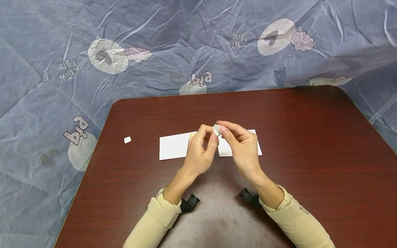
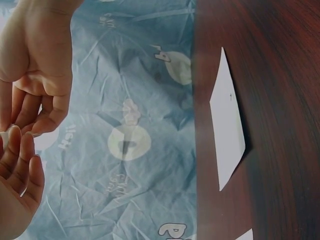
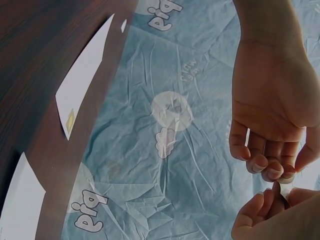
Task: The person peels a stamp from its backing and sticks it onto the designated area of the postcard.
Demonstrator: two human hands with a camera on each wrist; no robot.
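Note:
My right hand [image 1: 246, 150] pinches a small whitish piece [image 1: 217, 129], thin as paper, between thumb and index finger. From the other side, my left hand [image 1: 200, 151] pinches at its edge, thumb and index finger together; the fingers partly cover the piece. Both hands are raised over two white cards. The left card [image 1: 173, 146] has a yellow mark [image 3: 70, 121] at one corner, while the right card [image 1: 225, 148] is partly behind my right hand. Fingertips of the two hands meet at the piece in both wrist views.
A small white scrap [image 1: 127, 140] lies on the left of the dark red-brown table [image 1: 294, 137]. Behind the table hangs a wrinkled blue printed cloth [image 1: 186, 41]. Black straps [image 1: 190, 203] show at both wrists beside the cream sleeves [image 1: 155, 217].

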